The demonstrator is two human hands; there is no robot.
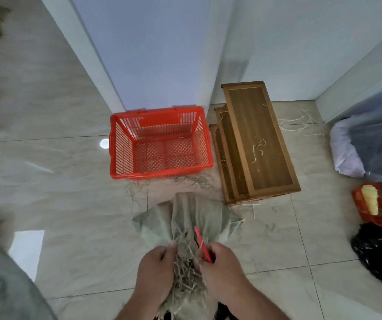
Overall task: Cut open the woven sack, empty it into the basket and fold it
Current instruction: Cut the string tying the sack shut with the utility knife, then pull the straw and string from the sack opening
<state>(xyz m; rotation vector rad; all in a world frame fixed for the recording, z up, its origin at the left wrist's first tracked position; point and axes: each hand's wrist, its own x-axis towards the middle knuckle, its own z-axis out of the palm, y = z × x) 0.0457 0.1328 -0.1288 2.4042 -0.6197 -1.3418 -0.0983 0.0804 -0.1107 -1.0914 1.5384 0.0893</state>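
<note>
Glossy tiled floor; both hands' grip clenched on frayed woven sack; slatted basket beyond

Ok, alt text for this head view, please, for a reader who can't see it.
Two bare hands grip the frayed mouth of a green woven sack on a tiled floor, the right hand holding a red cutter, the left hand bunching fabric. An empty red basket sits beyond, beside stacked wooden trays.

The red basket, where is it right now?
The red basket sits on the tiled floor at the centre of the head view, against the wall, just left of the wooden shelf and beyond the woven sack.
</note>
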